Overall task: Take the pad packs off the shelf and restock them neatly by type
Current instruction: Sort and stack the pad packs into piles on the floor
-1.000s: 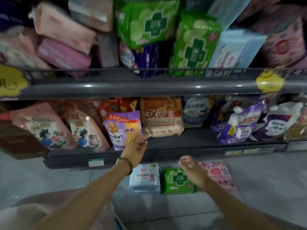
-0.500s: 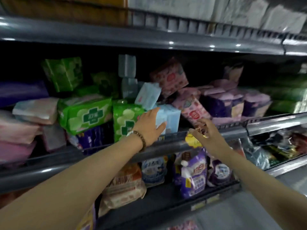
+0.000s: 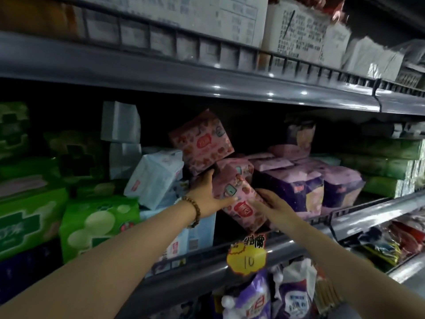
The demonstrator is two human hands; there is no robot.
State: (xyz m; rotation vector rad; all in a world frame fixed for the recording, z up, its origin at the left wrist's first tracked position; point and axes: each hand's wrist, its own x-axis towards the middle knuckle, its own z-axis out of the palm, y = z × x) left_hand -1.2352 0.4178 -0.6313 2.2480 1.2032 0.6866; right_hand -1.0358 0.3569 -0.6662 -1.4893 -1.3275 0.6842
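A pink patterned pad pack (image 3: 239, 199) lies tilted at the front of the middle shelf (image 3: 207, 270). My left hand (image 3: 208, 195) grips its left side, thumb across the front. My right hand (image 3: 271, 202) holds its right edge with fingers laid along it. A second pink pack (image 3: 201, 142) leans above it. Light blue packs (image 3: 154, 178) sit to the left, green packs (image 3: 96, 224) further left, and purple packs (image 3: 296, 187) to the right.
A yellow price tag (image 3: 247, 256) marked 10 hangs on the shelf's front rail. White cartons (image 3: 299, 31) stand on the shelf above. Purple and white refill bags (image 3: 271, 293) sit on the shelf below. Green stacked packs (image 3: 391, 166) fill the far right.
Both hands rose from the lower shelf to the middle shelf. The left hand left the blue pack, and both hands now hold the pink pack.
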